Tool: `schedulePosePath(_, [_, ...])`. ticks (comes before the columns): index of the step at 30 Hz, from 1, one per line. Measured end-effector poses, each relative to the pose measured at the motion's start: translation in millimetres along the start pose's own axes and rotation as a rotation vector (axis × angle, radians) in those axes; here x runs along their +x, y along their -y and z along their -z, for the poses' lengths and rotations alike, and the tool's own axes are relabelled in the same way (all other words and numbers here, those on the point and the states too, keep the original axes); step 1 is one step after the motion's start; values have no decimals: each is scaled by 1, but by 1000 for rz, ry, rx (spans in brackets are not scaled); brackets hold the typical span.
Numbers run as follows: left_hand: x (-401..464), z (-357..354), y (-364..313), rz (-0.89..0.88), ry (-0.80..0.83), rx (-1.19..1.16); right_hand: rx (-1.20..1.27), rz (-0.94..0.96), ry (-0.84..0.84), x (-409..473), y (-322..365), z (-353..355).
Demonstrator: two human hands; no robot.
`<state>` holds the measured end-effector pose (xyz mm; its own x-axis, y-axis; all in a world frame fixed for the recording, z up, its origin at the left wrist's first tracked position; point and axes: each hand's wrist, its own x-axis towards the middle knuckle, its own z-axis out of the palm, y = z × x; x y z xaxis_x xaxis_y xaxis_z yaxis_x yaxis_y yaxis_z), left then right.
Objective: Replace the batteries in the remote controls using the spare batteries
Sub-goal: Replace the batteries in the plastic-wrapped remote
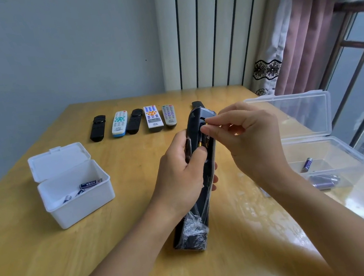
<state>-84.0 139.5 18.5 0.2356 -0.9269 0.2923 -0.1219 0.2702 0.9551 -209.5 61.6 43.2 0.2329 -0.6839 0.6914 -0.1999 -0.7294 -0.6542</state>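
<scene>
My left hand grips a long black remote wrapped in clear film, held back side up over the table. Its battery bay is open and a dark battery with a gold end lies inside. My right hand pinches the top end of that battery with thumb and forefinger. An open white box at the left holds several blue batteries. A clear plastic box at the right holds purple batteries.
Five remotes lie in a row at the back of the wooden table: black, white-blue, black, white, grey. A black piece lies behind the held remote. Window and curtain stand at the right.
</scene>
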Motion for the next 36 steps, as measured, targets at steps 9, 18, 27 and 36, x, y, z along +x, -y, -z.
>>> schedulePosePath(9, [-2,4,11,62,-44,-89,-13,60,31,-6,-11,-17])
schedulePosePath(18, [0,4,8,86,-113,-121,-247,188,154,-14,-17,-18])
schedulePosePath(27, [17,31,10,180,-186,-102,-445,-277,519,-14,-30,-25])
schedulePosePath(36, [19,36,20,441,-90,-204,-548,-278,730,-11,-31,-22])
